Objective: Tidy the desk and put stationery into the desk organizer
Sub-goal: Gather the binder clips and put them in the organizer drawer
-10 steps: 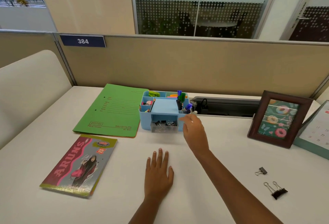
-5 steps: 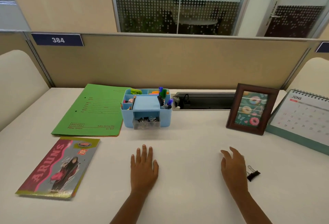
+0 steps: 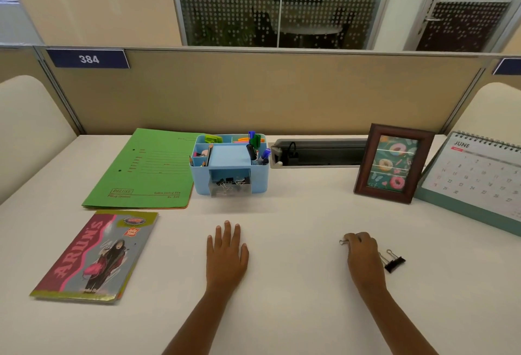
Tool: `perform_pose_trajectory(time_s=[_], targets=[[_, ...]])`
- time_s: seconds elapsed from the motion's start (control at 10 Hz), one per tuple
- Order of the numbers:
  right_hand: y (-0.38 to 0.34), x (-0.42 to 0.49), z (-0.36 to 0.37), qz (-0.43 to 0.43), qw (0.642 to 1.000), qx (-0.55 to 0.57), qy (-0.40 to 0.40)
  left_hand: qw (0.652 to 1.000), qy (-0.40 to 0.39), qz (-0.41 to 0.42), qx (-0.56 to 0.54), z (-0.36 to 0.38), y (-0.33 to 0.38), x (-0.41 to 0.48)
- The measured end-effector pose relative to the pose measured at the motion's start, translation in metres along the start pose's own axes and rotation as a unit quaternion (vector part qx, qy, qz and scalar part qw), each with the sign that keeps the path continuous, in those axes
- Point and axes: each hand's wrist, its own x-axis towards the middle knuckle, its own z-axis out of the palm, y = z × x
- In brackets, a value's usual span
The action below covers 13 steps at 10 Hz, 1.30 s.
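White desk (image 3: 282,320) spreads before us: our left hand (image 3: 227,251) rests flat, fingers straight, while our right hand (image 3: 363,254) curls over a small binder clip (image 3: 344,241), a larger black binder clip (image 3: 395,262) just beside it. Farther back stands the blue desk organizer (image 3: 229,167), holding pens and clips.

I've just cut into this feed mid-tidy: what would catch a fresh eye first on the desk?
The blue organizer stands out at the back centre, packed with pens, with a bright green folder on its left. Nearer, the right hand curls over a small clip whose wire loop peeks out, and a larger black clip lies just to its right. The left hand lies flat at front centre.
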Motion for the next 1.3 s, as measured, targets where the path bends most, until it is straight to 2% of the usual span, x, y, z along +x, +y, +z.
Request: perform_pose_trajectory(time_s=[0.1,0.3,0.4,0.6,0.8,1.1,1.3], targets=[[-0.006,0.002,0.001,-0.009,1.000,0.023,-0.014,1.000,-0.004,0.016,0.000,-0.001,-0.005,-0.002],[-0.046,0.006,-0.011,0.000,0.981,0.183,-0.069,0.999,0.000,0.024,-0.022,-0.002,-0.016,-0.005],[-0.086,0.006,-0.013,-0.059,0.970,0.223,-0.082,0.999,-0.017,0.025,-0.031,-0.004,-0.015,-0.005],[-0.152,0.020,-0.021,-0.148,0.952,0.253,-0.088,0.997,0.000,0.013,-0.075,-0.006,-0.014,-0.005],[-0.199,0.057,-0.038,-0.174,0.951,0.250,-0.055,0.996,0.000,0.013,-0.087,-0.006,-0.013,-0.004],[-0.230,0.101,-0.036,-0.066,0.944,0.317,-0.062,0.997,-0.030,0.001,-0.069,-0.013,-0.013,-0.007],[-0.220,0.096,-0.027,-0.039,0.925,0.372,-0.073,0.997,-0.033,0.015,-0.068,-0.008,-0.013,-0.006]])
